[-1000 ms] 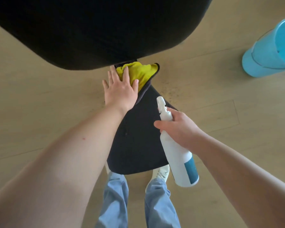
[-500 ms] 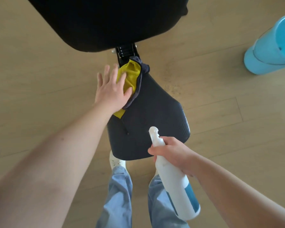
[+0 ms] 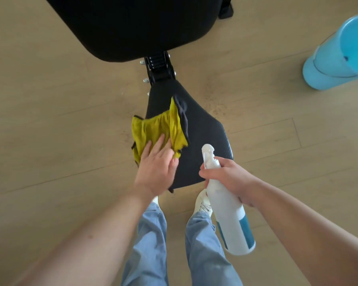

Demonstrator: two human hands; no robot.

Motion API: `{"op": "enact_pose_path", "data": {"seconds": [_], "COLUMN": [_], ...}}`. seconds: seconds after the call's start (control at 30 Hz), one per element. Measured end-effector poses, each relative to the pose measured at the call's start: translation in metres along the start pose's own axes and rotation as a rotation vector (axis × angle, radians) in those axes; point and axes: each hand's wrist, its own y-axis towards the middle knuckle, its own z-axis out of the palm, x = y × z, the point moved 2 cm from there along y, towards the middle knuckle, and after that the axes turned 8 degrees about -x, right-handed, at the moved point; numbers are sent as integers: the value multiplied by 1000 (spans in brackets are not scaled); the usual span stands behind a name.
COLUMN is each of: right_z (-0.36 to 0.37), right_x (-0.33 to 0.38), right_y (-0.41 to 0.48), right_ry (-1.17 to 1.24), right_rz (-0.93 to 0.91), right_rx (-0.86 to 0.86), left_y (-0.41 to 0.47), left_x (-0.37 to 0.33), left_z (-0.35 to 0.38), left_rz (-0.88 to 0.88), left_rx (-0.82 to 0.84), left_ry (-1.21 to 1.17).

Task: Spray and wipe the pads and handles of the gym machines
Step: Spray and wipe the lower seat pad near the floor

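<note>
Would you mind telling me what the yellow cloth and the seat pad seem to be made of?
Yellow cloth: looks like soft microfibre, matte and crumpled, with a dark edge. Seat pad: probably black vinyl; fine ribbed texture, faint sheen.

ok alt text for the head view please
A person's left hand presses a yellow cloth onto a black seat pad while the right hand grips a white spray bottle. A larger black pad lies beyond, and a light blue bucket stands on the wood floor at right.

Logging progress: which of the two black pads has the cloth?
The smaller tapered pad nearer the person: the left hand presses the yellow cloth on it; the larger pad has none.
</note>
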Motion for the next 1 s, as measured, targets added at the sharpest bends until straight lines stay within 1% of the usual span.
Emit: {"op": "enact_pose_path", "data": {"seconds": [0.1, 0.17, 0.2, 0.23, 0.27, 0.3, 0.33, 0.37, 0.4, 0.5, 0.57, 0.67, 0.73, 0.87, 1.0], "right_z": [-2, -2, -2, -3, -3, -3, -3, -2, -2, -3, -5, -12, -15, -18, -15], "right_x": [8, 12, 14, 16, 17, 18, 19, 20, 21, 22, 24, 27, 28, 26, 24], "right_y": [-2, 0, 2, 5, 8, 11, 15, 18, 20, 28, 31, 36, 39, 46, 45], "right_ry": [-20, -32, -36, -40, -41, -35, -22, -13, -7, 49, 71, 96, 106, 101, 102], "right_rz": [-5, -18, -25, -31, -38, -45, -52, -58, -60, -46, -34, -32, -34, -45, -43], "right_rx": [-23, -23, -22, -25, -35, -45, -54, -63, -74, -108, -130, -158, -159, -162, -140], "left_y": [-52, -61, -57, -49, -40, -28, -18, -11, -5, 17, 47, 108, 136, 169, 197], "left_x": [-21, -21, -18, -15, -14, -17, -19, -22, -25, -27, -19, -6, 0, 8, 11], "left_z": [-3, -13, -16, -17, -14, -10, -2, 7, 15, 16, 14, 8, 3, -1, -8], "left_rz": [39, 41, 40, 50, 78, 100, 108, 95, 82, 59, 12, -91, -124, -215, -369], "left_rx": [63, 98, 87, 50, 37, 101, 215, 290, 317, 232, 177, 176, 164, 177, 165], "left_ry": [-96, -178, -181, -142, -53, 74, 183, 252, 281, 282, 261, 222, 235, 231, 119]}}
